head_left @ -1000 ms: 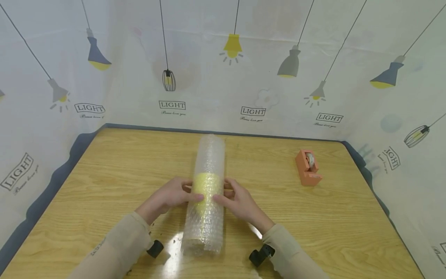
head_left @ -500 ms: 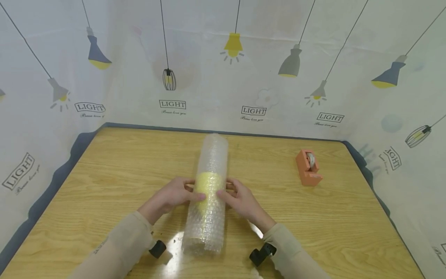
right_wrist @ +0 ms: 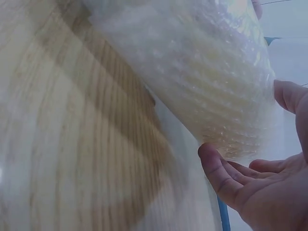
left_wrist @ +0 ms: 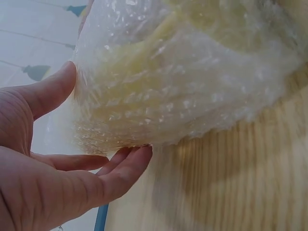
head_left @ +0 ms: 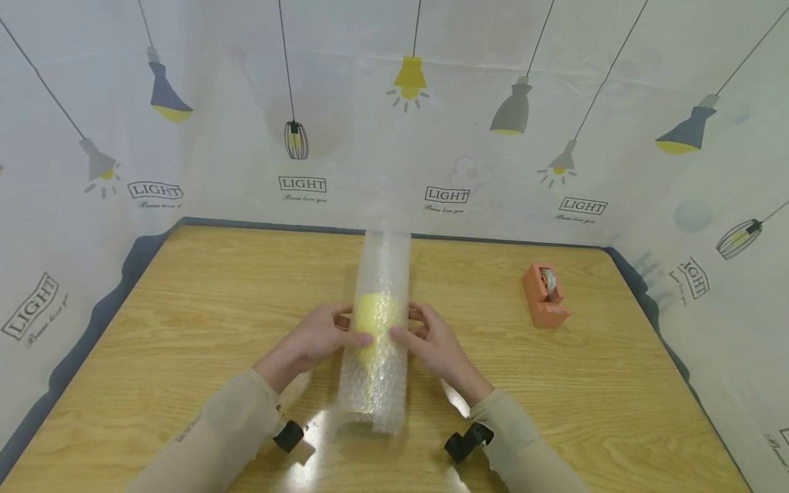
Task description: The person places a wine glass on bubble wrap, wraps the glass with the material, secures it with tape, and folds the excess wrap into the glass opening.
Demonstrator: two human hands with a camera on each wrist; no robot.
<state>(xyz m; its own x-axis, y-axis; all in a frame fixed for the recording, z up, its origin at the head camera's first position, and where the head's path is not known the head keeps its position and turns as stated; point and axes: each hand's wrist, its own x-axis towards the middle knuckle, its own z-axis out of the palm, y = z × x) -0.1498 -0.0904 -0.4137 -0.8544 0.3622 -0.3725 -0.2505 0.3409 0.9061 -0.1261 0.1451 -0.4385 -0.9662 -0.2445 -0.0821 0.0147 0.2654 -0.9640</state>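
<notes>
A long roll of clear bubble wrap (head_left: 383, 267) with something yellow inside lies lengthwise between the two hands, and in the wrist views it looks raised off the wood. The left hand (head_left: 320, 337) grips its left side, thumb on top and fingers beneath. From the opposite side the right hand (head_left: 439, 346) holds it the same way, its thumb close to the other thumb. In the left wrist view the fingertips (left_wrist: 139, 161) support the underside of the wrap. The right wrist view shows curled fingers (right_wrist: 219, 173) under the roll. What the yellow thing is cannot be made out.
An orange tape dispenser (head_left: 545, 298) with a roll of tape stands at the right on the wooden table (head_left: 246, 274). A curtain printed with lamps (head_left: 370, 150) surrounds the table's back and sides. A small dark camera sits at each wrist.
Both hands have lifted the bubble wrap roll and moved it slightly right and away from the person. The tape dispenser stays in place.
</notes>
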